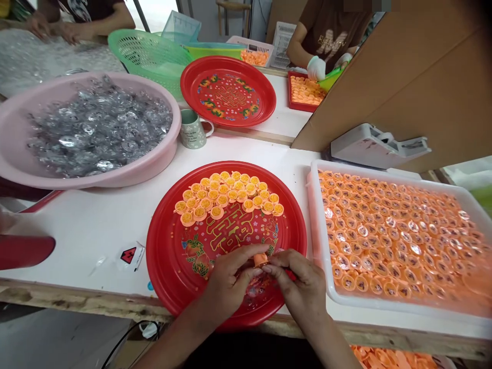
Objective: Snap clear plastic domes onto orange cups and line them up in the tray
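Note:
Over the near part of a round red tray point(163, 271), both hands meet at a small orange plastic cup point(260, 259). My left hand point(226, 282) pinches it between thumb and forefinger. From the other side, the fingertips of my right hand point(303, 284) are closed at its edge; fine detail there is too small to make out. Farther back on the tray, several orange cups with yellow filling point(213, 193) lie in a curved band. Tiny orange bits and some clear pieces are scattered on the tray's printed surface.
To the right, a white bin point(330, 292) is packed with orange cups. A pink basin point(154, 169) of clear-wrapped silvery pieces stands left, beside a mug point(193, 130). Behind are another red tray point(269, 97), a tape dispenser point(374, 146), a cardboard panel point(403, 77) and two co-workers.

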Available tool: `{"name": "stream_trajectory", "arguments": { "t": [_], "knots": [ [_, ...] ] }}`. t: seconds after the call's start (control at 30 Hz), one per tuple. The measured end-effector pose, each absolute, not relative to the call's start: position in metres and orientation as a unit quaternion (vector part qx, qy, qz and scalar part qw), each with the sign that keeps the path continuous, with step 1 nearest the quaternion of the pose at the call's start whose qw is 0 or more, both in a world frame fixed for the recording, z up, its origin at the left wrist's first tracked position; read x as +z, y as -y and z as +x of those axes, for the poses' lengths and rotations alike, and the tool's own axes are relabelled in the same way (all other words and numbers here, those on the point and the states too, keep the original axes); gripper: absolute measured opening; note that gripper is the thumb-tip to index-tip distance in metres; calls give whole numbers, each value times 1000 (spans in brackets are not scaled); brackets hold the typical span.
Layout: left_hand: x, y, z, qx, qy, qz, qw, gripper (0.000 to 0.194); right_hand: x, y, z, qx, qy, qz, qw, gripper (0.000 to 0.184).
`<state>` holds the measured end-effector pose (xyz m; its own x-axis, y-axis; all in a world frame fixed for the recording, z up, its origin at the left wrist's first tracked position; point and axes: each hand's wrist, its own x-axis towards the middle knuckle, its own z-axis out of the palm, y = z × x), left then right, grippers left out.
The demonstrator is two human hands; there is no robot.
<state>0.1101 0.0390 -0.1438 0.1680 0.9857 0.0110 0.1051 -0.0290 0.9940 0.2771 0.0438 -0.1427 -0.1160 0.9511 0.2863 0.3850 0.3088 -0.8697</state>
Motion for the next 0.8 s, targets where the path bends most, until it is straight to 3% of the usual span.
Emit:
{"name": "stream_trajectory", "arguments": {
  "t": [0.3, 0.57, 0.7, 0.8],
  "knots": [
    [-146, -37, 111, 492, -461, 494, 548, 37, -144, -40, 271, 352, 642, -495, 467, 8],
    [-147, -38, 113, 483, -474, 380, 631, 35, -151, -38, 268, 416, 590, -551, 419, 9],
    [-147, -41, 115, 479, -482, 351, 644, 29, -154, -40, 268, 371, 602, -575, 411, 7],
    [-150, -42, 118, 491, -506, 337, 625, 24, -161, -40, 266, 352, 639, -556, 398, 18]
  ]
}}
